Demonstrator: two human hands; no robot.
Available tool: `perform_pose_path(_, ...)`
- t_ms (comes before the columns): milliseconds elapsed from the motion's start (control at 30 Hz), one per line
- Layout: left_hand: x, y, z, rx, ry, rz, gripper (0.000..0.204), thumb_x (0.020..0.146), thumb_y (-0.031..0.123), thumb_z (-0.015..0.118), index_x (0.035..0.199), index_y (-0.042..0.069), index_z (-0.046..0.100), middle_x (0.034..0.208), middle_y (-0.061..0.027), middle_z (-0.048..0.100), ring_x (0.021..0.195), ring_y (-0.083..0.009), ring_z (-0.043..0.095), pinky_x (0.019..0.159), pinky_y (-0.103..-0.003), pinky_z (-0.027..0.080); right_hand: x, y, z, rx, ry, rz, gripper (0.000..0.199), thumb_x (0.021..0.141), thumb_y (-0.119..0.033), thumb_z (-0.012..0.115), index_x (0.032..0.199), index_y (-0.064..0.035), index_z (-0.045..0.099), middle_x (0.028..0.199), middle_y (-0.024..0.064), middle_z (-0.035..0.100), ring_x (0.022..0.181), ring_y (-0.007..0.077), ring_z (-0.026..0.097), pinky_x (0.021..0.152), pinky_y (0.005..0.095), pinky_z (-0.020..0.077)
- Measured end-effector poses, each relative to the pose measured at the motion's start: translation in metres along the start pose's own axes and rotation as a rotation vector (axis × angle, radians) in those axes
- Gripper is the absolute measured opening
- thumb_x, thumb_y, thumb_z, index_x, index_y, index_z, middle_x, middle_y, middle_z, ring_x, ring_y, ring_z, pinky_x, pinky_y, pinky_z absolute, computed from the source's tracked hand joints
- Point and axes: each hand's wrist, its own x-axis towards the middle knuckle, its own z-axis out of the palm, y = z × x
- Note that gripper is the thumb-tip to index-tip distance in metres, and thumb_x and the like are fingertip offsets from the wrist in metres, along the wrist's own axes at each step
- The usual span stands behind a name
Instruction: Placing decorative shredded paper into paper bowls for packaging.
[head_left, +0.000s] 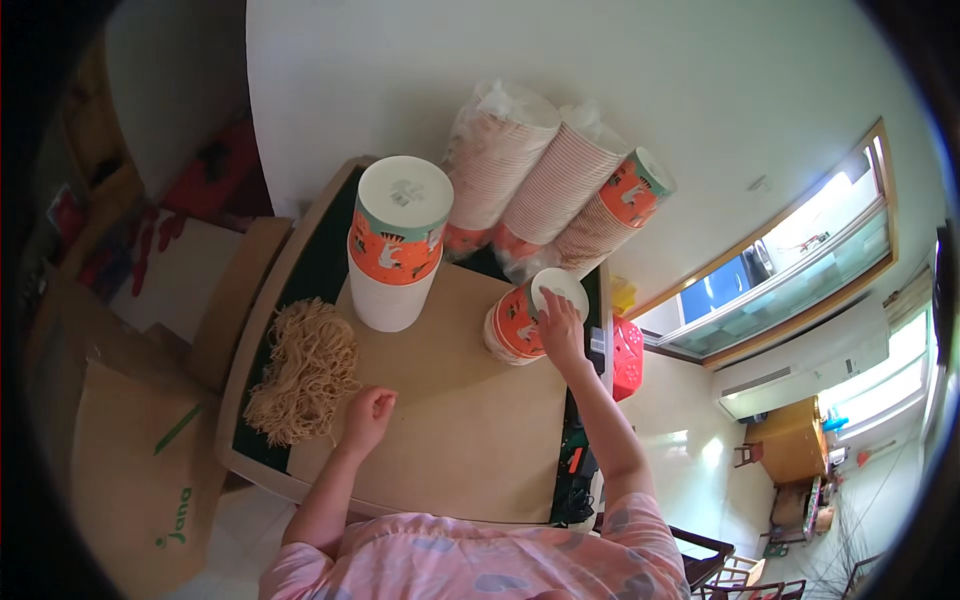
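My right hand (562,328) grips the upper edge of a short stack of upside-down paper tubs (515,322), orange and teal with white bases, at the table's right. Its fingertips lie on the white base; part of the grip is hidden. Curled closed, my left hand (368,420) hovers over the board near the table's left side. Whether anything is inside its fingers is hidden. Beside it lies a loose heap of beige string (305,375). Farther back stands a taller stack of paper tubs (398,245), its top one orange and teal, upside down, above white sides.
Three long stacks of nested paper tubs, including a plastic-wrapped stack (500,165), lean against the wall. A brown board (470,430) covers much of the table. An open cardboard box (140,460) stands left; a red plastic stool (627,358) stands right. Black cables (574,503) lie at the near right edge.
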Motion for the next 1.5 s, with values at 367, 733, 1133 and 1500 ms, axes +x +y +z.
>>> perform_pose_path(367,0.04,-0.028,-0.003,0.012,-0.007,-0.073,0.013,0.084,0.01,0.058,0.095,0.005,0.06,0.082,-0.0043,0.06,0.07,-0.012,0.056,0.06,-0.024,0.045,-0.017,0.0,0.037,0.004,0.15,-0.024,0.034,0.077,-0.005,0.054,0.111,-0.0076,0.051,0.11,0.0119,0.052,0.103,0.0318,0.047,0.09,0.044,0.0358)
perform_pose_path(733,0.2,-0.003,-0.056,-0.283,0.326,-0.276,0.018,0.082,0.018,0.06,0.093,0.003,0.059,0.079,-0.0034,0.062,0.062,-0.0093,0.056,0.051,-0.022,0.043,0.084,-0.085,0.105,1.179,0.001,0.285,0.02,0.084,-0.016,0.059,0.096,-0.0002,0.059,0.076,0.0038,0.061,0.064,0.0101,0.054,0.057,0.0242,0.0431)
perform_pose_path(1133,0.2,-0.001,-0.067,-0.356,0.251,-0.427,0.017,0.08,0.02,0.063,0.089,0.006,0.06,0.074,0.0008,0.058,0.055,-0.0069,0.05,0.046,-0.021,0.04,0.101,-0.107,0.097,1.481,-0.281,0.648,0.017,0.085,-0.021,0.058,0.092,-0.0055,0.057,0.074,-0.0014,0.057,0.063,0.0073,0.051,0.057,0.0224,0.0414)
perform_pose_path(1500,0.198,0.002,-0.068,-0.566,0.175,-0.604,0.01,0.078,0.016,0.064,0.085,0.009,0.061,0.066,0.0044,0.054,0.053,-0.0058,0.05,0.046,-0.021,0.041,0.098,-0.104,0.108,1.516,-0.271,0.752,0.016,0.084,-0.021,0.06,0.09,-0.0055,0.058,0.07,-0.0021,0.055,0.06,0.0069,0.05,0.053,0.0213,0.0395)
